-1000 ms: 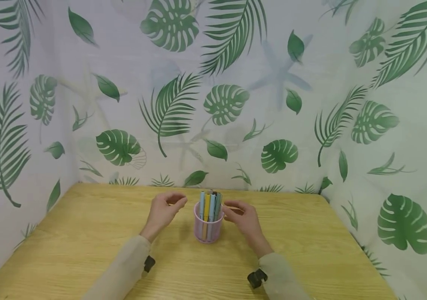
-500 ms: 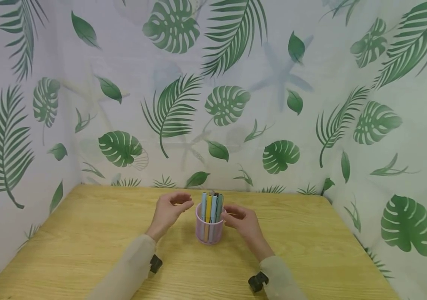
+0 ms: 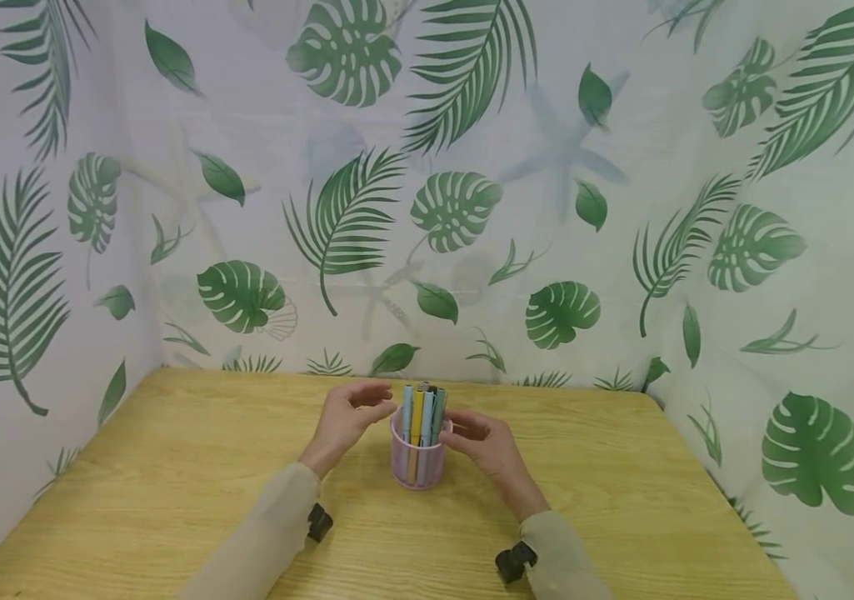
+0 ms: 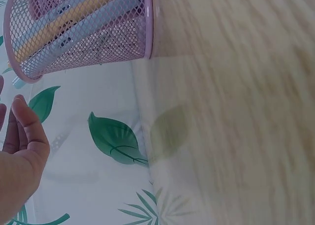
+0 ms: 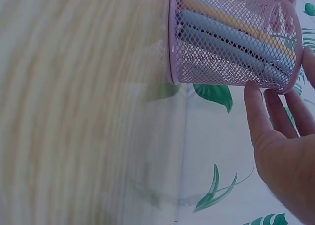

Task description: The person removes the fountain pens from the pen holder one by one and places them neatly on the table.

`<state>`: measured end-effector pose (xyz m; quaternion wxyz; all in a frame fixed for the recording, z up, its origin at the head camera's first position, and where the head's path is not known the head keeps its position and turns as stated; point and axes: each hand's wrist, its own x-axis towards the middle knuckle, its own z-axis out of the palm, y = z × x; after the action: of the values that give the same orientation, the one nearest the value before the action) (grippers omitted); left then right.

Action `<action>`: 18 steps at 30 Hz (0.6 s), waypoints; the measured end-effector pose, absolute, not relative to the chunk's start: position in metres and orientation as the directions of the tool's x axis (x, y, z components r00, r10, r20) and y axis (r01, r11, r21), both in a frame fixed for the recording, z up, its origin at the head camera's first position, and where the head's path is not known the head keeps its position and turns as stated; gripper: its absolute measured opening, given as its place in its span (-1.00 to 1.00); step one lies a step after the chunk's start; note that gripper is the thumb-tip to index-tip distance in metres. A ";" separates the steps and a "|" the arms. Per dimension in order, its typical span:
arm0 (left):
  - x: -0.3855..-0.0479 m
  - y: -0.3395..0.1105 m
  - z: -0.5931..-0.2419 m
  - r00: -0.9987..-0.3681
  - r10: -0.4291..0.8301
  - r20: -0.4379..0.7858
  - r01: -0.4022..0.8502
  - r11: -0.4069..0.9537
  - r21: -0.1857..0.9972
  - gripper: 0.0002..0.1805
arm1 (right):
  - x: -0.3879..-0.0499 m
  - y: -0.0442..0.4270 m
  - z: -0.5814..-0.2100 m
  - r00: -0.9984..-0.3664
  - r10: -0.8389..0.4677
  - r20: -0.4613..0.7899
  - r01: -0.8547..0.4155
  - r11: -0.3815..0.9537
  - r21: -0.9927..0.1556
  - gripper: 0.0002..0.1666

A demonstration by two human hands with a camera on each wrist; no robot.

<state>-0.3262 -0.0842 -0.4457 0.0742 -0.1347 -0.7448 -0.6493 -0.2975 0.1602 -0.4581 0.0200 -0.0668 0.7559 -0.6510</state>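
A pink mesh pen holder (image 3: 417, 468) stands upright on the table, filled with several capped pens. Among them are a yellow pen (image 3: 417, 418), light blue ones and a teal pen (image 3: 437, 417). My left hand (image 3: 346, 421) hovers just left of the rim with loosely bent fingers; in the left wrist view a small gap parts its fingertips from the mesh holder (image 4: 98, 55). On the other side my right hand (image 3: 490, 448) touches the holder near its rim. The right wrist view has its fingertips (image 5: 252, 89) against the mesh wall and the thumb beside the rim.
The wood-grain table (image 3: 172, 467) runs to a back wall and side walls hung with leaf-print cloth (image 3: 471, 317). Black wrist cameras (image 3: 514, 562) sit on both beige sleeves (image 3: 269, 521).
My left hand has moved right, closer to the pen holder's rim. The right hand has come slightly left to touch the holder, which stays in place.
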 end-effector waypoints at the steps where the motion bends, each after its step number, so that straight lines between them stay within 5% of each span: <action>1: -0.327 -0.083 -0.446 -0.951 0.108 0.291 0.304 0.122 0.945 -0.61 | -0.298 0.161 -0.459 -0.990 -0.127 0.060 -0.079 0.148 -0.986 -0.48; 18: -0.312 -0.073 -0.414 -0.940 0.205 0.272 0.306 0.161 0.938 -0.61 | -0.295 0.158 -0.458 -0.986 -0.119 0.118 -0.138 0.179 -0.974 -0.51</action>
<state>-0.3123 -0.0725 -0.4141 0.0404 -0.1680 -0.7608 -0.6256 -0.2955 0.1579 -0.4583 -0.0078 -0.0838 0.7677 -0.6353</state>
